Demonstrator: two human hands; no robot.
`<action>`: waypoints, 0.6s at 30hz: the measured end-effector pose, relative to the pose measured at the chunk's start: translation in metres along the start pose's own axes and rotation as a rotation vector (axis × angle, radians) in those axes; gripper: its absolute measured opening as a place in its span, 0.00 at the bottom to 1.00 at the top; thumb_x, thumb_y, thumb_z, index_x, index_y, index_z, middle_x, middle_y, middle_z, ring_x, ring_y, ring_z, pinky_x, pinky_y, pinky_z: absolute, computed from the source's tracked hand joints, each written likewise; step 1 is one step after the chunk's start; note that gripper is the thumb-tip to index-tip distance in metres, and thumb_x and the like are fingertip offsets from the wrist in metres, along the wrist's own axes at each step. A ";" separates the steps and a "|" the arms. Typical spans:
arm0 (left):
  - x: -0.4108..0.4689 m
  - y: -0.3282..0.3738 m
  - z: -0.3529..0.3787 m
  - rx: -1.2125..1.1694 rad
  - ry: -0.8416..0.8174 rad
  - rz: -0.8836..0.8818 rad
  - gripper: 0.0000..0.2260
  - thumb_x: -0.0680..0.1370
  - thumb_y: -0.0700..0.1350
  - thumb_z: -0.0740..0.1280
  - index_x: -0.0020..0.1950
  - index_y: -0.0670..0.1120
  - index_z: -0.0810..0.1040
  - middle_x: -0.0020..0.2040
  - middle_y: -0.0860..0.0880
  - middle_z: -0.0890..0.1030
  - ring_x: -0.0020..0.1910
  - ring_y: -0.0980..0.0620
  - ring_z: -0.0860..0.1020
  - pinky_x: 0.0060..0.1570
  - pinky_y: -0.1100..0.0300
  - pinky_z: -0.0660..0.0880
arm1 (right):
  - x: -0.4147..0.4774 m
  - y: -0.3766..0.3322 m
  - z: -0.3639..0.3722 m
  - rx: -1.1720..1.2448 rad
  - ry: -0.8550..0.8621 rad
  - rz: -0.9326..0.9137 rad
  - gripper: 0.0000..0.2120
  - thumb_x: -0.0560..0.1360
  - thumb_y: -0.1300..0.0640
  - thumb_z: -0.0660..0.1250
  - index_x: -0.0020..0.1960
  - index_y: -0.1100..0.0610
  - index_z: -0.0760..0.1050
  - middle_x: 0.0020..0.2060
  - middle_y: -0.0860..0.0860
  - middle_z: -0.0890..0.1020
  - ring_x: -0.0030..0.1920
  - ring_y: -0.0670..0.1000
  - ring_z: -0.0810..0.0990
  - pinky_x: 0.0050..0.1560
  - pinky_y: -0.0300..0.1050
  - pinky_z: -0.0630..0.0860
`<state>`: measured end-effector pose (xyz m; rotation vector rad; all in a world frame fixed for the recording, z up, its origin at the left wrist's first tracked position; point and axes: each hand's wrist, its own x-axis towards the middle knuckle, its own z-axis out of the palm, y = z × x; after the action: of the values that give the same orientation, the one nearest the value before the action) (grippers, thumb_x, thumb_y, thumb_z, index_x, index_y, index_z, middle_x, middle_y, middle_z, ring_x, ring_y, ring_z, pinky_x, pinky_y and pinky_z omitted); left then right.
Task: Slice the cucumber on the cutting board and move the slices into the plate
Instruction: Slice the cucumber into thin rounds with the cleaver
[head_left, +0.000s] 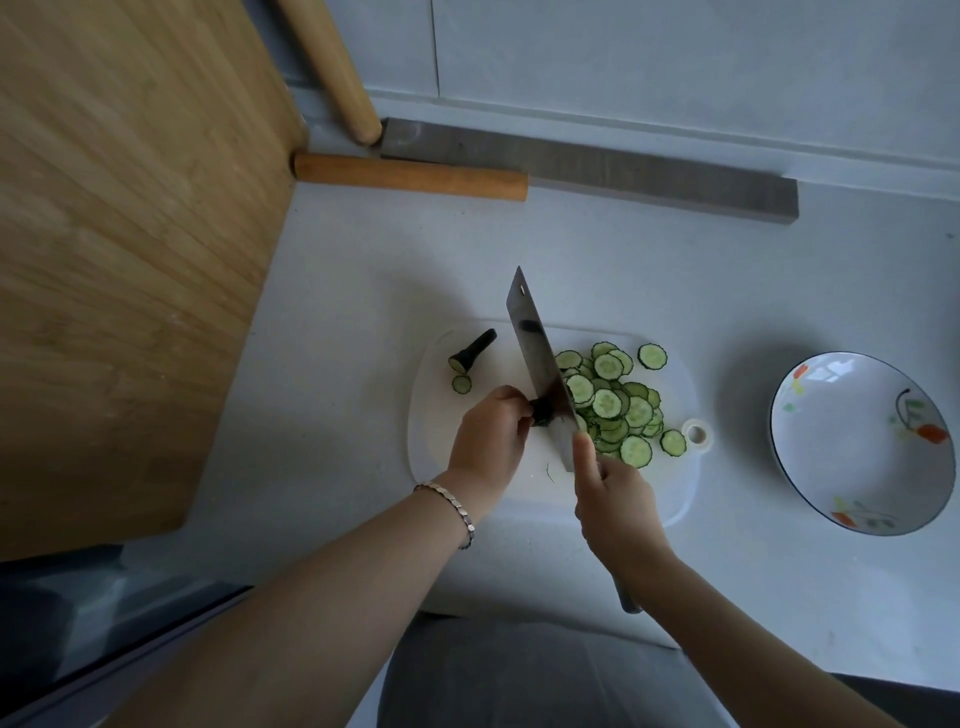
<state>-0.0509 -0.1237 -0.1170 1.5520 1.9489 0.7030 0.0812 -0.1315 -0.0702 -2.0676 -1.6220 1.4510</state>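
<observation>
Nearest the lens, two bare forearms reaching forward over the pale table. Going left to right: tall wooden board leaning at far left, clear of the work. Cut-off cucumber end and one stray slice lying at the left rim of the white cutting board, close enough to roll off onto the table if nudged. Left hand curled, fingertips pinching the short dark cucumber stub right against the flat of the cleaver. Main risk here, as a judgement: so little stub left that fingertips sit almost touching the blade; a slip or a wobble of the stub could bring the edge onto a finger. Right hand closed around the cleaver handle, forefinger laid up toward the blade. Pile of slices heaped just right of the blade, a few strays near the board's right edge and its hanging hole; a careless sweep could push them onto the table. Open bare table between board and plate, so room for carrying slices across. Plate well apart at right, holding no slices, near the table's front edge.
</observation>
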 end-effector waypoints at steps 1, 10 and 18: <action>0.000 0.000 0.000 0.001 0.001 -0.005 0.06 0.75 0.35 0.64 0.45 0.36 0.81 0.46 0.41 0.81 0.42 0.44 0.79 0.43 0.61 0.73 | 0.001 -0.001 0.002 -0.015 0.004 0.000 0.26 0.78 0.40 0.52 0.30 0.58 0.58 0.27 0.57 0.67 0.30 0.53 0.65 0.34 0.46 0.64; -0.002 -0.001 0.001 -0.024 0.002 -0.019 0.05 0.74 0.34 0.65 0.45 0.36 0.81 0.45 0.40 0.80 0.42 0.42 0.79 0.41 0.60 0.72 | 0.011 0.012 0.013 0.142 -0.026 0.099 0.27 0.76 0.36 0.52 0.31 0.58 0.61 0.24 0.52 0.66 0.25 0.52 0.64 0.30 0.44 0.63; -0.001 -0.001 0.004 -0.101 0.035 -0.059 0.05 0.74 0.34 0.66 0.47 0.36 0.81 0.45 0.39 0.81 0.44 0.44 0.80 0.45 0.59 0.76 | -0.001 0.006 -0.008 0.325 -0.081 0.160 0.25 0.78 0.40 0.53 0.31 0.58 0.62 0.21 0.50 0.64 0.21 0.47 0.60 0.25 0.38 0.59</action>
<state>-0.0493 -0.1245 -0.1204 1.4255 1.9450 0.7962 0.0911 -0.1314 -0.0691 -2.0091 -1.1697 1.7368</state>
